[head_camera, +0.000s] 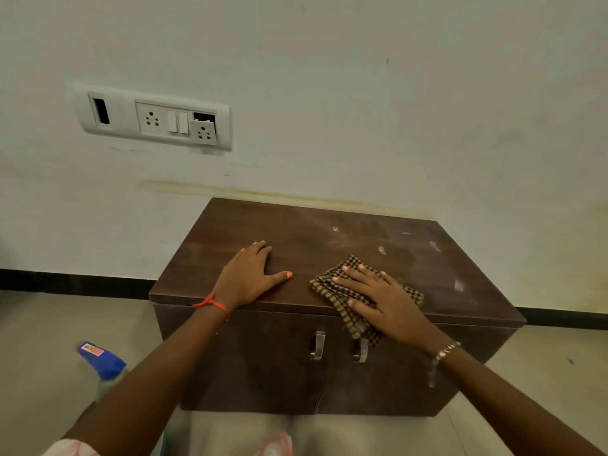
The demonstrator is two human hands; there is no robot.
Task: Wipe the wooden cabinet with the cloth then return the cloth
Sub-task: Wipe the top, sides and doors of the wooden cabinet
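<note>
Both forearms reach in; my right hand [391, 301] presses flat on the cloth [342, 297] at the cabinet [329, 238] top's near edge, left hand [250, 278] open, empty. Far-right smudges remain; wiping looks unfinished.

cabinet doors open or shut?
Shut. Both doors of the wooden cabinet sit flush with the front, and the two metal handles hang side by side.

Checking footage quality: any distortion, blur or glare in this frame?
Head view: wide-angle bending curves the skirting and wall; the bottom edge is blurred, smearing the bottle; dim, warm light; faint sheen on the cabinet top; both hands and the cloth stay sharp.
</note>
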